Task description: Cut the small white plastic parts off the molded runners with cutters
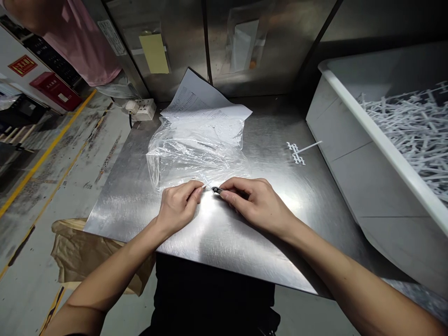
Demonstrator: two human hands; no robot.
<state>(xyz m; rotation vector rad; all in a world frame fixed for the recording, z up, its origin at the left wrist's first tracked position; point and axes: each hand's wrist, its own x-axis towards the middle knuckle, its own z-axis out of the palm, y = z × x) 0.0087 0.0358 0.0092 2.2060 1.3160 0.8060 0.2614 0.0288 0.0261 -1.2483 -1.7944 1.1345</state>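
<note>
My left hand (179,203) is closed in a pinch above the metal table, holding a thin white plastic piece (207,183). Close on its right, my right hand (257,200) grips a small dark hand tool (217,190) between thumb and fingers. The tool's tip is at the white piece; whether the two touch I cannot tell, and most of the tool is hidden in the hand. Just beyond my fingers lies a crumpled clear plastic bag (192,154). A branched white plastic sprue (297,153) lies on the table to the right.
A large bin (336,140) on the right holds a heap of white plastic sprues (409,130). Printed paper (196,95) lies behind the bag. A power strip (144,109) sits at the table's back left corner. Brown paper (87,254) is below left; a person in pink (84,42) stands beyond.
</note>
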